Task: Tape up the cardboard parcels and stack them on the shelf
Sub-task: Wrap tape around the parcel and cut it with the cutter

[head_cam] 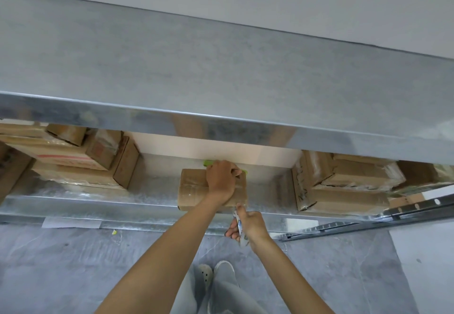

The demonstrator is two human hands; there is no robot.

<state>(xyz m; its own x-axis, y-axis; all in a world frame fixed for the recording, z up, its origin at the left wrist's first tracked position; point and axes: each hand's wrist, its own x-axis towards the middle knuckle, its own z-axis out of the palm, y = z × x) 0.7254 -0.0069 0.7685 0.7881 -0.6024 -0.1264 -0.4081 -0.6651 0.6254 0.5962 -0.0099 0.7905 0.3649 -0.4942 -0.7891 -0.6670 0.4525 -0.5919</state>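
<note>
A small cardboard parcel (pixel 194 191) wrapped in clear tape lies on the lower metal shelf (pixel 152 191), between two stacks of boxes. My left hand (pixel 222 178) rests on top of the parcel and grips a green tape dispenser (pixel 208 163), most of it hidden under the fingers. At the parcel's front right corner my right hand (pixel 247 225) grips a white utility knife (pixel 240 230), its tip pointing up at the taped edge.
Taped cardboard boxes are piled at the left (pixel 73 161) and at the right (pixel 344 183) of the same shelf. A wide upper metal shelf (pixel 221 80) overhangs it. A slotted metal rail (pixel 368 222) lies at the right. My feet stand on grey tiled floor (pixel 73 264).
</note>
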